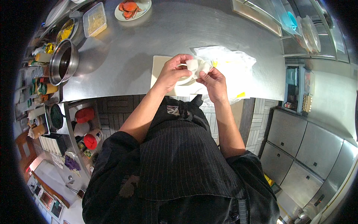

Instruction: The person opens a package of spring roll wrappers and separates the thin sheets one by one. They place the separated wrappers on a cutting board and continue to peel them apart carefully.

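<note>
Between both hands is a thin, soft, off-white sheet point(197, 66), crumpled or folded; the picture does not settle whether it is a dough wrapper or paper. My left hand point(174, 72) pinches its left side between thumb and fingers. Its right side is gripped by my right hand point(214, 83). Below them, a flat off-white square sheet or stack of sheets point(160, 65) lies near the front edge of the steel table point(123, 64). A clear plastic bag point(233, 60) with yellow marks spreads to the right, washed out by glare.
A plate point(145, 11) bears a red crab point(129, 10) at the back. To the left stand a clear plastic container point(95, 20) of pale food and a metal bowl point(73, 60) with dark contents. Sauce bottles point(49, 89) line the far left. Steel cabinets point(288, 131) stand right.
</note>
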`<state>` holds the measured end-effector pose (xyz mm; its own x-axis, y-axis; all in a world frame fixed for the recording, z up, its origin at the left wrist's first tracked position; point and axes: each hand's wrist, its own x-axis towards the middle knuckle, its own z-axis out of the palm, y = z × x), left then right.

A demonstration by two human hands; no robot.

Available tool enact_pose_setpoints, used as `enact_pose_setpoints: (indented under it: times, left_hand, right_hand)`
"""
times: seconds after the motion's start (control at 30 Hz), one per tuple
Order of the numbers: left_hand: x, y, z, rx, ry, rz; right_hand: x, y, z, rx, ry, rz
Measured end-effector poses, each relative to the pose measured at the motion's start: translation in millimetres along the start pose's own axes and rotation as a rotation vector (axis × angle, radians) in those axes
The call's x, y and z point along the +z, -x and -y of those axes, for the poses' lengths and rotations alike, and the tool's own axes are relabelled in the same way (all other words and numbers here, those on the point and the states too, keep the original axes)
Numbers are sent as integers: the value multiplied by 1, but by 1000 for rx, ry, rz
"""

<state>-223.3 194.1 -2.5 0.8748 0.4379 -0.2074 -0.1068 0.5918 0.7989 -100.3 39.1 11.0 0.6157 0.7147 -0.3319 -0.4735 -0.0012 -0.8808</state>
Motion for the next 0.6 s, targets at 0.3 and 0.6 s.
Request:
enact_pose_setpoints:
  times: [0.3, 0.6]
  left_hand:
    - [24, 15, 13, -101, -45, -134]
    - [18, 10, 13, 88, -244, -96]
  right_hand:
    - [7, 2, 9, -33, 15, -23]
    - [5, 2, 5, -75, 10, -48]
